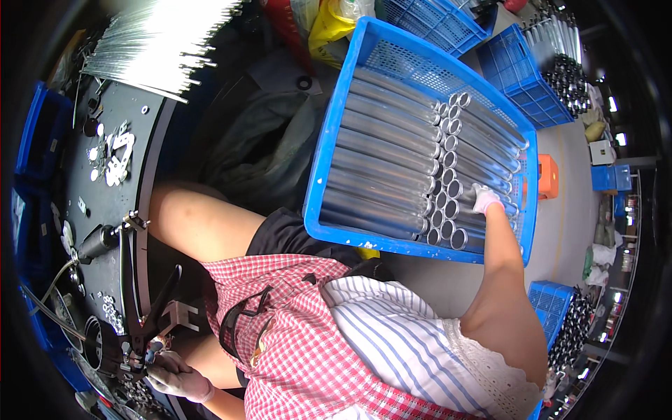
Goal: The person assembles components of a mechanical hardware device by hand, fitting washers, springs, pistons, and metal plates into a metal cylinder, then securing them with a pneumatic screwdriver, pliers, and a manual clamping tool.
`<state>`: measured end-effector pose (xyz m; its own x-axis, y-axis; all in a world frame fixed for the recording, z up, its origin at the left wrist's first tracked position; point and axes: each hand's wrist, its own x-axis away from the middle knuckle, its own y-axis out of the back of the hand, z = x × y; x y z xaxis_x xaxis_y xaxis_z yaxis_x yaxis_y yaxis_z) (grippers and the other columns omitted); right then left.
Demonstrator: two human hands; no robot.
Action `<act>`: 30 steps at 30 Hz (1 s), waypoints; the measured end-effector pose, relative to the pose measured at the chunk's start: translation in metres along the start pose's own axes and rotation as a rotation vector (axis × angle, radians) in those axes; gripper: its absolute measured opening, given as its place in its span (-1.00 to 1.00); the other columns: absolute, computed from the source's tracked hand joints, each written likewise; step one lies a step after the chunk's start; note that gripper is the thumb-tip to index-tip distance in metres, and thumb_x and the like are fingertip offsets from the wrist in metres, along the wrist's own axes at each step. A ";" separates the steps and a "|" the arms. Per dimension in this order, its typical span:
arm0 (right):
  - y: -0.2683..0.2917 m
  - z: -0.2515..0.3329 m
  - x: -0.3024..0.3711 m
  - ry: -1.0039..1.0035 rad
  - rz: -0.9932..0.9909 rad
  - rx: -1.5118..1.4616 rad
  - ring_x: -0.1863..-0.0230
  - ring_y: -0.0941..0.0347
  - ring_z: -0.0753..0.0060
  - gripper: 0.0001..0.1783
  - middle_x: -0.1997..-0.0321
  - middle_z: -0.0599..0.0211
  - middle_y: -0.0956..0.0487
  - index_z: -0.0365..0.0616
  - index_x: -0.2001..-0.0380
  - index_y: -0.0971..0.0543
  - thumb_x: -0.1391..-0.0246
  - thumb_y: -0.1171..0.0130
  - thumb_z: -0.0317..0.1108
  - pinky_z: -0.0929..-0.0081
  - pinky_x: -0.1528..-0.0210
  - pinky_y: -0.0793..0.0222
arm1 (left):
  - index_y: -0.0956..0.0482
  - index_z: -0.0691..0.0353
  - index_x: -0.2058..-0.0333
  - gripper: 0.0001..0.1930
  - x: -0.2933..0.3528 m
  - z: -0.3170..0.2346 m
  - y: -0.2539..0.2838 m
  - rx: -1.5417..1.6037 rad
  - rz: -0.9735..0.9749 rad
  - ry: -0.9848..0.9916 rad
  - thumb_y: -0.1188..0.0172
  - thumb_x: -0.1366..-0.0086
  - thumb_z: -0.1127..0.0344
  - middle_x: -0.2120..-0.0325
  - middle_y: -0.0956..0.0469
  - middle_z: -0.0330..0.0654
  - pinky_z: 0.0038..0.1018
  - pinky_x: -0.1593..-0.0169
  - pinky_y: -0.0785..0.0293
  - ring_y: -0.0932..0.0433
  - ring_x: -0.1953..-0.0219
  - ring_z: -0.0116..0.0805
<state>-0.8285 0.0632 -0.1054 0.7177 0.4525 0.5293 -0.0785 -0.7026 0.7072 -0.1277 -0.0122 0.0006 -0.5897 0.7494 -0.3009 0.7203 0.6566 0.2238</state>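
My right hand, in a white glove, reaches into a large blue plastic crate. Its fingers curl down over one of the silver metal tubes in the right-hand row, partly hiding it. Several tubes lie side by side in two rows, their ringed ends meeting along the middle. At the lower left, my gloved left hand is closed at the edge of the workbench, beside a bench fixture with long black handles. What its fingers hold is too small and covered to make out.
A dark workbench on the left bears white parts, a black cylindrical tool and a stack of thin metal rods. More blue crates stand beyond and to the right. An orange object sits beside the tube crate.
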 end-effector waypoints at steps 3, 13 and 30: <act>-0.035 -0.032 -0.037 0.133 -0.101 -0.031 -0.15 -0.37 0.08 -0.31 -0.11 0.14 -0.43 0.05 -0.05 -0.40 0.32 -0.26 -0.40 0.16 -0.11 -0.35 | -0.25 0.18 0.60 -0.57 0.004 -0.006 -0.023 0.123 0.069 0.061 0.14 -0.42 0.06 0.80 0.00 -0.44 -0.62 0.69 0.23 0.08 0.80 -0.66; 0.026 -0.031 -0.023 0.161 -0.674 -0.415 -0.02 -0.43 -0.08 -0.21 -0.01 0.01 -0.49 -0.03 -0.12 -0.35 0.33 -0.27 -0.23 0.21 -0.07 -0.34 | -0.38 0.28 0.43 -0.66 0.004 -0.008 -0.005 0.179 0.142 0.235 0.08 -0.39 0.11 0.81 -0.13 -0.44 -0.62 0.76 0.20 -0.01 0.83 -0.70; 0.462 0.324 0.191 1.557 -0.163 -2.817 0.22 -0.47 0.10 -0.33 0.29 0.10 -0.53 -0.22 0.24 -0.47 0.00 0.06 0.26 0.10 0.00 -0.39 | -0.54 0.38 0.51 -0.87 0.061 -0.050 0.063 -0.262 0.309 0.203 -0.21 -0.05 0.40 0.72 -0.47 -0.16 -0.56 0.51 -0.39 -0.45 0.66 -0.51</act>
<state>-0.5037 -0.3526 0.1704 0.5337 0.7590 -0.3729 -0.5509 -0.0225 -0.8343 -0.1368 0.0788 0.0432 -0.4403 0.8979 -0.0009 0.7726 0.3793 0.5092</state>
